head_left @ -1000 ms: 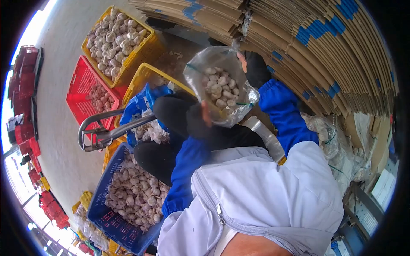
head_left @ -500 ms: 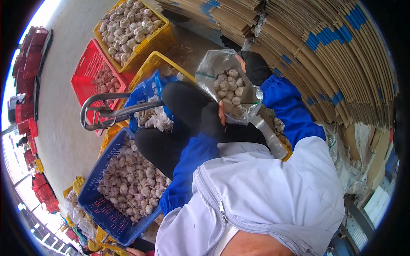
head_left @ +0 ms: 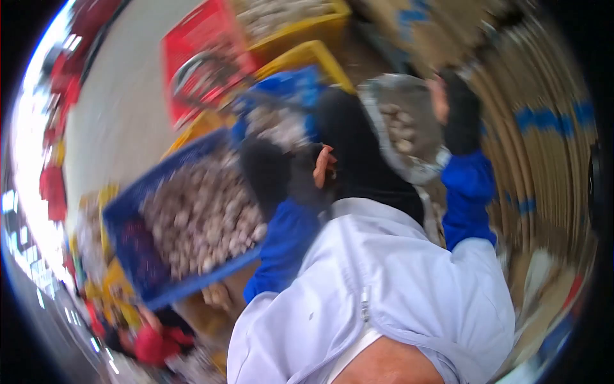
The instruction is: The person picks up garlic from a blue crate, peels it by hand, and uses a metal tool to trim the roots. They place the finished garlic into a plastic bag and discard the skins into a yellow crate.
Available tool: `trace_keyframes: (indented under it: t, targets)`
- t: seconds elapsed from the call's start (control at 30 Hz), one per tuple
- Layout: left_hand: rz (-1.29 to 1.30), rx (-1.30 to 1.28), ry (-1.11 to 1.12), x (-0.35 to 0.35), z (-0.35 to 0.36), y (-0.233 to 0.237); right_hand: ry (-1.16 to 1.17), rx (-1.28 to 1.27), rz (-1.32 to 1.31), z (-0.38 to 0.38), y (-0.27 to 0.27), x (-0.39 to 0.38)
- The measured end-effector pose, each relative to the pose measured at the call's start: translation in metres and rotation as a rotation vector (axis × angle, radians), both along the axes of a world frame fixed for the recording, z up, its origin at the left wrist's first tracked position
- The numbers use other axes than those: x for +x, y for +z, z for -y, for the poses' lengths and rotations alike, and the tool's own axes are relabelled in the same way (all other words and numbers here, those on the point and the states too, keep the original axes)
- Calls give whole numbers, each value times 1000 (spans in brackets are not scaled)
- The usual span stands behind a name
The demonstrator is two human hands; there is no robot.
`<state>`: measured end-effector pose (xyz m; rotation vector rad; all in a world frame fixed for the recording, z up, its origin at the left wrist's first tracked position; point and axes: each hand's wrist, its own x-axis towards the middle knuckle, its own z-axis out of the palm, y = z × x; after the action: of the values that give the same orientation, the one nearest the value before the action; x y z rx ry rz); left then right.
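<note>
My left hand (head_left: pixel 314 168), in a dark fingerless glove and blue sleeve, is over my lap between my knees. Its bare fingers are loosely bent and slightly apart, with nothing seen in them. A clear plastic bag (head_left: pixel 378 131) stands with its mouth open beyond my lap, with several garlic bulbs (head_left: pixel 401 131) inside. On the bag's right rim is my right hand (head_left: pixel 455 109), gloved the same way. It seems closed on the edge, though blur softens its fingers. A blue crate (head_left: pixel 185 281) of garlic lies at my left, beside my left forearm.
A blue bag (head_left: pixel 291 83) of garlic scraps lies beyond my knees, near a blurred metal handle (head_left: pixel 185 77). Farther off are a red crate (head_left: pixel 182 48) and a yellow crate (head_left: pixel 320 29), both holding garlic. Flattened cardboard boxes (head_left: pixel 537 166) are stacked at the right.
My left hand has left the bag's near side and moved left over my lap. The right hand stays by the bag's rim. The whole view has swung and blurred.
</note>
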<state>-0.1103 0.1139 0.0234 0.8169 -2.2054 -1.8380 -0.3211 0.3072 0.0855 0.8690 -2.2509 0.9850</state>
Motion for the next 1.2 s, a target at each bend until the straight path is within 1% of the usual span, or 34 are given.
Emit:
trace_keyframes:
  t: [0.07, 0.1, 0.13, 0.2, 0.23, 0.27, 0.3, 0.33, 0.37, 0.4, 0.43, 0.53, 0.6, 0.63, 0.67, 0.73, 0.77, 0.8, 0.87, 0.9, 1.0, 1.1, 1.2]
  targets:
    - [-67, -199, 237, 42, 29, 5, 243, -181, 258, 27, 2, 25]
    - [-134, -361, 328, 69, 48, -14, 279, -166, 523, 41, 9, 44]
    - [-90, -418, 457, 100, 66, -22, 302, -118, 781, 55, 13, 64]
    - [-15, -497, 680, 155, 91, -31, 496, -66, 861, 91, 2, 103]
    - [53, -710, 742, 189, 108, -36, 655, 88, 760, 108, -5, 117]
    - [100, -803, 824, 231, 132, -55, 796, 234, 640, 122, -12, 128]
    - [129, -887, 891, 270, 156, -59, 920, 376, 504, 134, -20, 139]
    - [161, -968, 961, 310, 181, -64, 1003, 397, 466, 148, -34, 149]
    - [230, -961, 1054, 349, 211, -71, 1070, 418, 431, 160, -46, 156]
    - [371, -957, 1143, 366, 231, -46, 1131, 440, 390, 173, -55, 163]
    - [513, -941, 1228, 379, 247, -22, 1140, 429, 381, 183, -59, 169]
    - [581, -957, 1292, 416, 302, 0, 1155, 414, 351, 209, -64, 186]
    - [569, -1072, 1168, 422, 334, -3, 1156, 421, 329, 225, -68, 194]
    - [560, -1129, 1101, 425, 355, -10, 1159, 373, 468, 233, -75, 200]
    - [500, -1241, 1063, 433, 377, -27, 1208, 333, 398, 243, -76, 202]
    - [383, -1455, 975, 454, 424, -75, 1298, 260, 263, 267, -67, 216]
    - [400, -1448, 958, 456, 439, -82, 1287, 305, 101, 279, -70, 221]
    - [446, -1396, 953, 454, 445, -82, 1222, 421, 68, 289, -61, 227]
    - [629, -1191, 962, 447, 449, -68, 1084, 648, 7, 309, -38, 248]
    - [712, -1093, 954, 445, 451, -62, 1123, 489, 327, 323, -54, 263]
    - [817, -945, 941, 445, 464, -61, 1263, 311, 724, 376, -95, 284]
    - [866, -899, 921, 446, 482, -63, 1195, 221, 616, 421, -131, 304]
    - [866, -895, 906, 439, 505, -67, 1105, 234, 619, 448, -163, 318]
